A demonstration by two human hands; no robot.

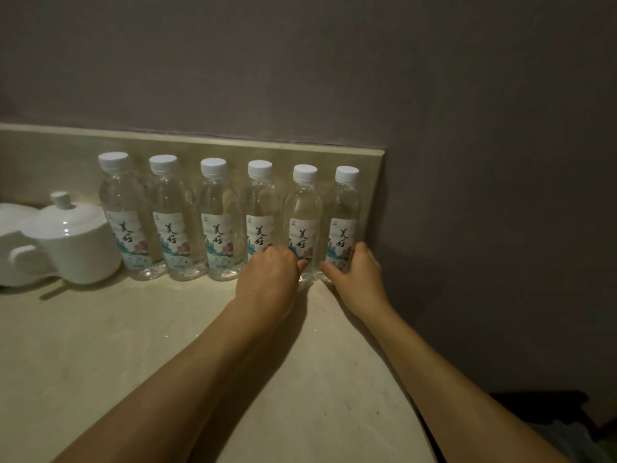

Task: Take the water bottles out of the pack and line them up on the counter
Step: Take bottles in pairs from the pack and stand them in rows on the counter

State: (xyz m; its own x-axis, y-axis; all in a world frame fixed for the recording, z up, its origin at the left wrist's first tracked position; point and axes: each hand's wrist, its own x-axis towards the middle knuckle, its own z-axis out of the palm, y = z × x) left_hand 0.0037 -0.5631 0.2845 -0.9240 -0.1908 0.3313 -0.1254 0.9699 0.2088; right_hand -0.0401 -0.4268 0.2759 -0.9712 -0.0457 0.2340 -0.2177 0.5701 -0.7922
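White-capped bottles [213, 218] (labels read 美好); hands grip two.

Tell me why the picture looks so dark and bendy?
Head view: the light is dim, so the wall looks grey; the arms cast dark shadows on the counter; small bright glints sit on the white cup; the wide lens curves the counter's edge on the right; the bottles look slightly soft, not sharp.
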